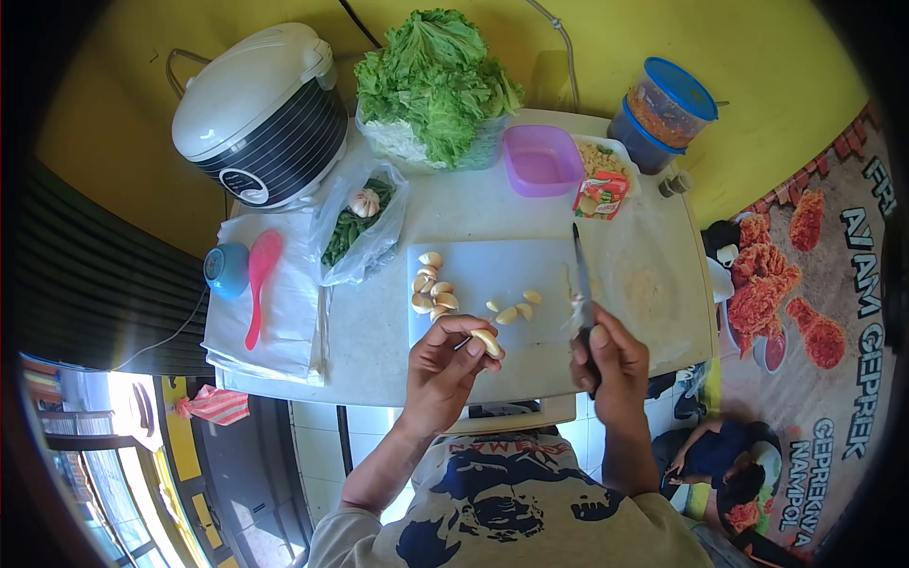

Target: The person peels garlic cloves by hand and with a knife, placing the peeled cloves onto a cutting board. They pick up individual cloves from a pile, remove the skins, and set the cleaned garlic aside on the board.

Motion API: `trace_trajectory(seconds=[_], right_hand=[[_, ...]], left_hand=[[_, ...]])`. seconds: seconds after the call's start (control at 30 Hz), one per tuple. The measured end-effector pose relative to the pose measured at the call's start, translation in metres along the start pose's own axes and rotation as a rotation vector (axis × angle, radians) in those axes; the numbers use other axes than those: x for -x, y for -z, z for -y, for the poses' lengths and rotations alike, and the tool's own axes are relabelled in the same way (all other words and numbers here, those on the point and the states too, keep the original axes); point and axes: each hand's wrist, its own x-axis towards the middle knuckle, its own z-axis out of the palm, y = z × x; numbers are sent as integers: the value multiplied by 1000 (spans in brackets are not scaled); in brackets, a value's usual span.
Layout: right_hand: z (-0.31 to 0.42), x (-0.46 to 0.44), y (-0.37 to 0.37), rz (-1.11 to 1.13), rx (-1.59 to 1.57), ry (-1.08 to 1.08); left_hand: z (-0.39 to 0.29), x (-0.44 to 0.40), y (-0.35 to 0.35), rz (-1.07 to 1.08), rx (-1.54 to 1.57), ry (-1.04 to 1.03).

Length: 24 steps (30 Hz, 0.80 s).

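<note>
Between the thumb and fingers of my left hand (445, 371) is a garlic clove (487, 343), held just above the near edge of the white cutting board (559, 265). My right hand (611, 364) grips a knife (581, 275) by its dark handle, the blade pointing away from me over the board's right side. Unpeeled-looking garlic cloves (436, 289) lie heaped at the board's left. Several paler cloves (507, 314) rest near its middle. Thin scraps of skin (576, 301) show beside the blade.
A bag of green chillies (347, 237) with a garlic bulb (365, 202) stands left of the board. Behind are a rice cooker (256, 114), lettuce (436, 85), a purple container (543, 161) and stacked blue-lidded tubs (668, 104). A pink rice paddle (259, 284) lies left. Another person (724, 464) sits at lower right.
</note>
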Motion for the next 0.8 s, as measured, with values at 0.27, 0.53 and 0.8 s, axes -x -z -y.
trace_trajectory(seconds=[0.27, 0.53, 0.8], right_hand=[[18, -31, 90, -519, 1237, 271], [14, -27, 109, -494, 1389, -38], [24, -17, 61, -309, 806, 172]], left_hand=[[-2, 1, 3, -62, -31, 43], [-7, -3, -5, -116, 64, 94], [3, -2, -2, -107, -293, -8]])
